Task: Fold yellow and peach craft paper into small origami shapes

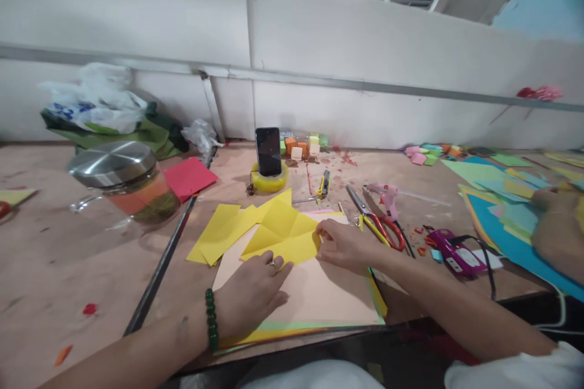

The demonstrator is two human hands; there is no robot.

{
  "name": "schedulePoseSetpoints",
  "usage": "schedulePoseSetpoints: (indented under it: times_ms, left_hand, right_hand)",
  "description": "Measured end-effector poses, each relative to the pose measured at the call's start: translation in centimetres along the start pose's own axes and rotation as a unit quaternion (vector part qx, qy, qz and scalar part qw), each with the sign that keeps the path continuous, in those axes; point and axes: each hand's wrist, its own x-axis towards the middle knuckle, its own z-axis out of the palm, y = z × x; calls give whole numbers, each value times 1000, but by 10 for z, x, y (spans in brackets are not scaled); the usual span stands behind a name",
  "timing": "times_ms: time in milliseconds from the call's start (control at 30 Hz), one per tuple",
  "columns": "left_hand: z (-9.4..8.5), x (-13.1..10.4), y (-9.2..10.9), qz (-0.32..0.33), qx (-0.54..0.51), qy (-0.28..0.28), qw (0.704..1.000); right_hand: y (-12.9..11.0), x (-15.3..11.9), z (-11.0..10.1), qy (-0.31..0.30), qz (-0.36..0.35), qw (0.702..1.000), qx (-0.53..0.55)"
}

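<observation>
A creased sheet of yellow paper (287, 234) lies partly folded on a stack of coloured sheets with a pale pink one (319, 298) on top. At its right edge, my right hand (342, 243) pinches the yellow paper between thumb and fingers. My left hand (250, 292) rests open and palm down, its fingertips on the paper's lower edge; a ring and a green bead bracelet (211, 319) are on it. More yellow paper pieces (219, 231) lie just beyond, to the left.
Scissors (381, 222), a pink glue gun (387, 197) and a cutter (324, 183) lie behind my right hand. A phone (268, 152) leans upright in a yellow tape roll (269, 181). Left stands a lidded glass jar (132, 188). Another person's hand (559, 231) is at far right.
</observation>
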Motion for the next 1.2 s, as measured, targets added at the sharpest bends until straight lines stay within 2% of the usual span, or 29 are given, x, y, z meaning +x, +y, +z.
schedulePoseSetpoints:
  times_ms: [167,300,400,467,567,633,700,767,867,1000,1200]
  left_hand:
    - [-1,13,17,-10,106,-44,993]
    - [-8,19,28,-5,123,-78,989]
    - [-11,17,24,9,112,-87,990]
    - [-11,13,14,15,109,-67,992]
    - [-10,5,-8,17,117,6,993]
    - [-10,0,-21,26,108,49,993]
    - [-10,-2,-28,29,95,64,993]
    - [-10,-3,-28,18,85,59,994]
    - [-10,-2,-16,3,75,47,996]
    - [-10,-1,4,42,64,24,997]
    - [-10,2,10,69,82,-22,994]
  right_hand:
    - [-3,-3,-3,30,-90,991,-89]
    - [-8,-6,-1,58,-195,965,-163]
    - [-1,-4,-1,79,-241,943,-215]
    - [8,-2,-2,94,-249,934,-238]
    - [18,-1,-1,107,-272,925,-242]
    - [19,-3,1,100,-305,921,-220]
    - [13,-8,6,78,-335,920,-191]
    - [3,-14,12,43,-338,926,-160]
    - [-14,-22,15,-7,-302,946,-122]
    - [-30,-28,8,-56,-275,954,-106]
    - [-34,-25,7,-70,-284,946,-143]
